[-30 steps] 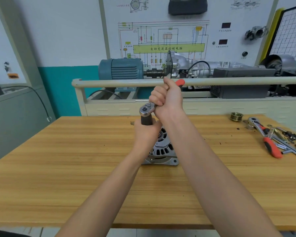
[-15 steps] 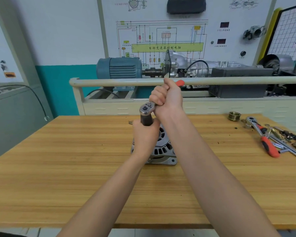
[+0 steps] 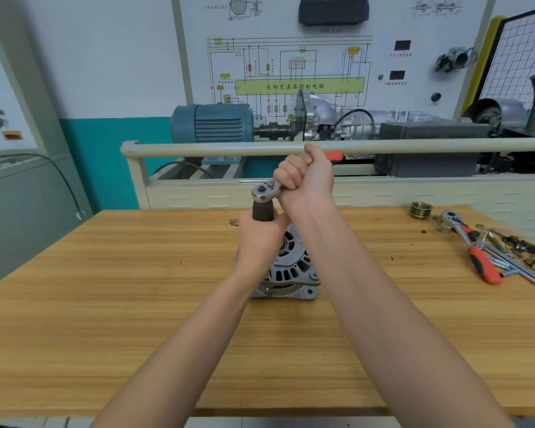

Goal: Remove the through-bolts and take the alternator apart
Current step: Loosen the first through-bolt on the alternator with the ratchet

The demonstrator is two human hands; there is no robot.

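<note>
At the centre of the head view, on the pale wooden bench [image 3: 105, 304], I have the ribbed silver alternator [image 3: 291, 270] lying flat. My left hand [image 3: 260, 239] wraps the dark socket extension [image 3: 262, 211]; my right hand [image 3: 306, 177] grips the chrome ratchet with the orange handle [image 3: 264, 192]. I judge a through-bolt is being loosened, so I'd keep the socket square and pull smoothly. Against the frame 0.5 s back, both grips look unchanged and the ratchet has barely swung.
</note>
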